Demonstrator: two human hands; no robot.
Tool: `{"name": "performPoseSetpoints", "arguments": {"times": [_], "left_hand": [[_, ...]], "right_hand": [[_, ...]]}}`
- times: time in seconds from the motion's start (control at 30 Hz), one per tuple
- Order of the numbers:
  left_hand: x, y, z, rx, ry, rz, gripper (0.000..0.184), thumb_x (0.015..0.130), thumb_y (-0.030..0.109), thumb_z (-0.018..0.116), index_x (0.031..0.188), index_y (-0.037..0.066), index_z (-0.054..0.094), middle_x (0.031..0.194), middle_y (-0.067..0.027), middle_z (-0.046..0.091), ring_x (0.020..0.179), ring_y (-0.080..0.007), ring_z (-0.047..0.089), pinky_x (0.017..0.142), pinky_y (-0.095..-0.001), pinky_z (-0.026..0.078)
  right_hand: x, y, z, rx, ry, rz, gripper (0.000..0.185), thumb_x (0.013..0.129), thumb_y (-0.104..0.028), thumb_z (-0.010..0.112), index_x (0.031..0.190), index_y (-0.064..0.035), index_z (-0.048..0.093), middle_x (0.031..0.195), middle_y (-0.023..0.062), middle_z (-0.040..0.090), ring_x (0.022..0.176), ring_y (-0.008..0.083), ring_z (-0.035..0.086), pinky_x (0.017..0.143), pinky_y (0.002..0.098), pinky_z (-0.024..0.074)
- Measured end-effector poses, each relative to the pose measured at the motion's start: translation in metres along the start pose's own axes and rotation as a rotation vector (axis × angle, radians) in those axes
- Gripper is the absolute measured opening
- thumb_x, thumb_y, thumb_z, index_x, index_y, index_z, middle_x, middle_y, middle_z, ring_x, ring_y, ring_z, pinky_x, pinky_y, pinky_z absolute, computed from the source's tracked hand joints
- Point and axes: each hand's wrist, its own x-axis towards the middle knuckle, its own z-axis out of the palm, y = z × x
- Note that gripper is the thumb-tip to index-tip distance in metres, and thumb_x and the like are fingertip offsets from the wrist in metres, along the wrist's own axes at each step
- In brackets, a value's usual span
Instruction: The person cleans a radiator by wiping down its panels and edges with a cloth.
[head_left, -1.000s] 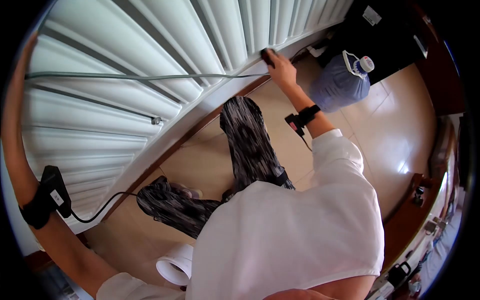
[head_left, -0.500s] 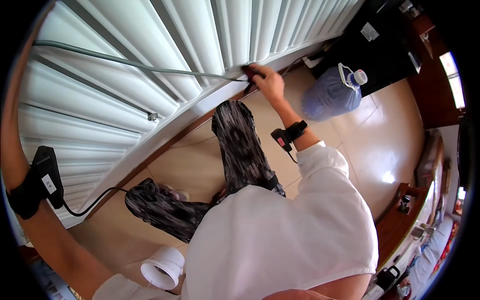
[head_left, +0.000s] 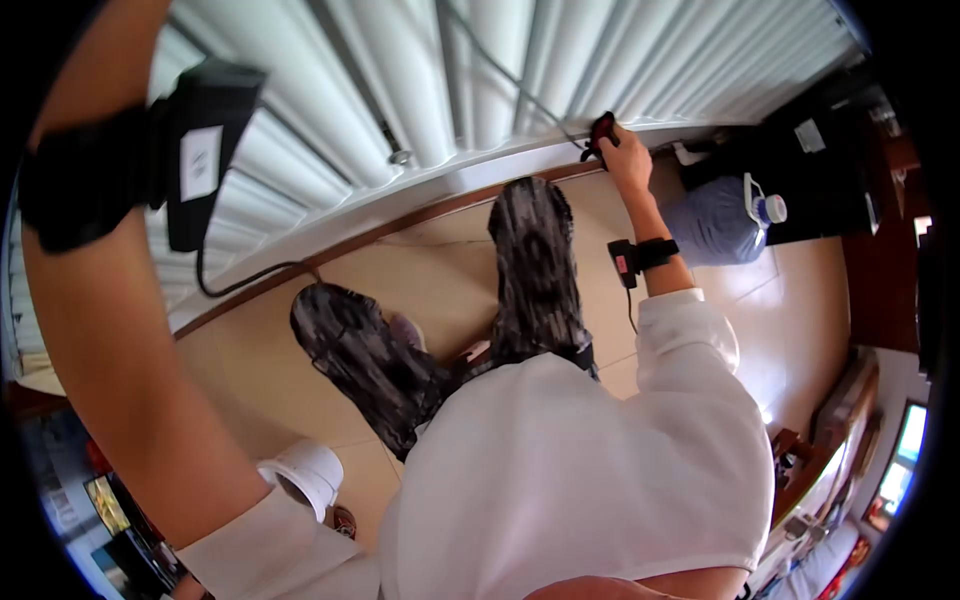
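My right hand (head_left: 626, 160) is closed round a small dark object with red on it (head_left: 603, 138), low against the white ribbed panel (head_left: 430, 90). A grey-green cord (head_left: 505, 72) runs from that object up across the ribs. My left forearm (head_left: 110, 340) reaches up the left side with a black strapped device (head_left: 205, 155) on it; the left hand itself is beyond the top edge of the view. A second strapped device (head_left: 625, 263) sits on my right forearm.
A large bluish water bottle (head_left: 715, 222) stands on the tiled floor at the right, beside a black box-like object (head_left: 815, 165). A white bucket-like container (head_left: 305, 475) is at the lower left. Wooden furniture (head_left: 825, 460) lines the right side. My knees (head_left: 540, 250) are close to the panel's base.
The view has swung, and the panel, bottle and container appear shifted. My left forearm now shows larger and nearer. The cord slants more steeply, and my right hand still grips the dark object.
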Motion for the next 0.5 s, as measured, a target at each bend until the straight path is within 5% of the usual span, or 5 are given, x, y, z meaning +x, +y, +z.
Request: {"name": "performPoseSetpoints", "arguments": {"times": [0.3,0.5], "left_hand": [[-0.302,-0.004,-0.112,-0.291,-0.457,-0.474,0.036,0.087,0.025,0.062,0.119,0.008,0.061,0.104,-0.0118,0.065,0.103,-0.0253,0.059,0.091,-0.0371,0.043],[-0.286,-0.038,-0.098,-0.368,-0.501,-0.333,0.036,0.089,0.023,0.06,0.121,0.009,0.058,0.105,-0.0108,0.065,0.1,-0.0247,0.061,0.089,-0.0381,0.044]], "right_hand": [[-0.004,-0.005,-0.011,0.006,-0.02,0.125,0.047,0.074,-0.036,0.061,0.119,-0.0228,0.064,0.1,0.0179,0.067,0.094,0.0353,0.064,0.084,0.0413,0.0495],[-0.005,-0.03,-0.002,0.176,0.21,0.274,0.05,0.074,-0.033,0.066,0.119,-0.013,0.056,0.1,0.0204,0.067,0.096,0.0373,0.063,0.085,0.0425,0.0489]]}}
